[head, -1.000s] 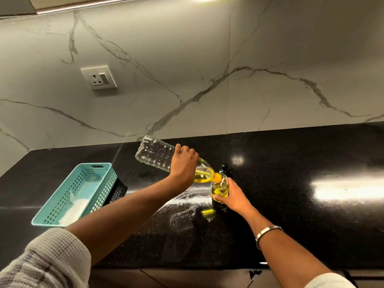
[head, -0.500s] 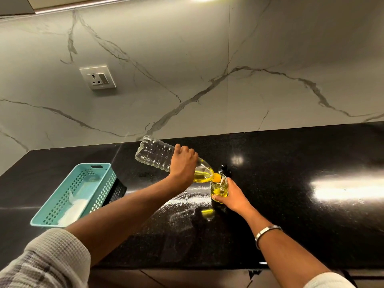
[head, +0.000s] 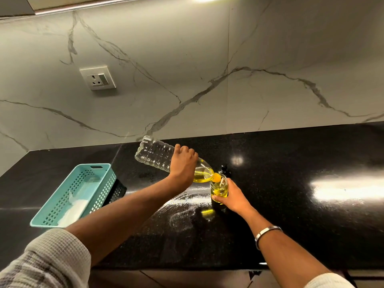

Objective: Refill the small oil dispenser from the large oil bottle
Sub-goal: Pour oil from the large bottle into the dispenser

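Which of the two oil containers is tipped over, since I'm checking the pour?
The large clear bottle, held by the left hand, slants neck-down. The small jar in the right hand stands upright.

I face a wall [head: 270,48] of pale marble with grey veins, a white socket [head: 97,78] set in it at left. Below runs my glossy black counter [head: 311,163], catching bright glare from overhead light.
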Tool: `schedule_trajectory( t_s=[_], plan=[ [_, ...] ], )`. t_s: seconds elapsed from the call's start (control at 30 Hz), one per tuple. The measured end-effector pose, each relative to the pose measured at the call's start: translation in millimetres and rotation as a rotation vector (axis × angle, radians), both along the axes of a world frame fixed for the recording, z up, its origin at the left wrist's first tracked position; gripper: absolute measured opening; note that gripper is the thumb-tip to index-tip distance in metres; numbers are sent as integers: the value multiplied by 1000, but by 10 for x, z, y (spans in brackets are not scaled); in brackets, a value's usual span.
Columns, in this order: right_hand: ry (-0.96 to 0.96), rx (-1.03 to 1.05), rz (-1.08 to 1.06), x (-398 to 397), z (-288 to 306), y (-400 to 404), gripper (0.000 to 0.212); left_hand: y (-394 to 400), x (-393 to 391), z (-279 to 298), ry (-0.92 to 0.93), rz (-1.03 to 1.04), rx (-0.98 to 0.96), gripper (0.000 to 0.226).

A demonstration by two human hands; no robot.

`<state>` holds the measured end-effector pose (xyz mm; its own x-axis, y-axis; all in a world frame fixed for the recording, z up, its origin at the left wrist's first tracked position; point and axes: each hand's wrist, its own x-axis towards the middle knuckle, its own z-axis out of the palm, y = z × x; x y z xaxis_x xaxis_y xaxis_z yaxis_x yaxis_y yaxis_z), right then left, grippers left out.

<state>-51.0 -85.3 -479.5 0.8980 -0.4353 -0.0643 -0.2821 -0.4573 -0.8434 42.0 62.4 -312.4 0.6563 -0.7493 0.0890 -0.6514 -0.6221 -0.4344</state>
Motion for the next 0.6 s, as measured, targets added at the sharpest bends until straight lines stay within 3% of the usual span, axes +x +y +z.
schedule_trajectory(
  t_s=[0.6],
  plan=[
    [-4, 4, 3, -4, 12, 4, 62, -4, -11, 5, 0, 1, 1, 37]
  ],
)
